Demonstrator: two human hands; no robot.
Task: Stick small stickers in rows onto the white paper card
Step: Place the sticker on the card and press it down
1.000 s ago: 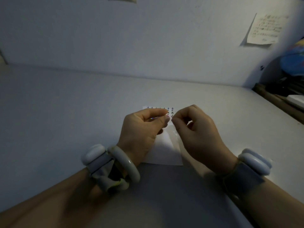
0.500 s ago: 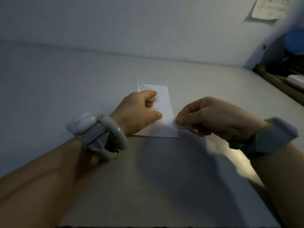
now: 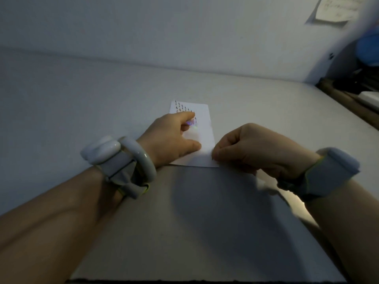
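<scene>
Left hand point(image 3: 170, 138) presses its index fingertip on the white paper card point(image 3: 202, 128) by the stickers point(image 3: 182, 108); right hand point(image 3: 252, 148) pinches the card's near right edge. Card lies flat on the table point(image 3: 82, 95), looks thin, light, likely to slide; steady it at edges. Wall note point(image 3: 336, 9) far right, nothing blocks.

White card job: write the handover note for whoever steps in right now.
Left hand: rests on the white paper card, index finger stretched toward the sticker rows, something small and shiny at its tip; whether it has a grip on that I cannot tell.
Right hand: fingers curled, pinching the card's near right edge.
Card: flat on the table.
Done: several rows of small stickers at the card's far left corner.
Left: the bare near part of the card is unfilled.
</scene>
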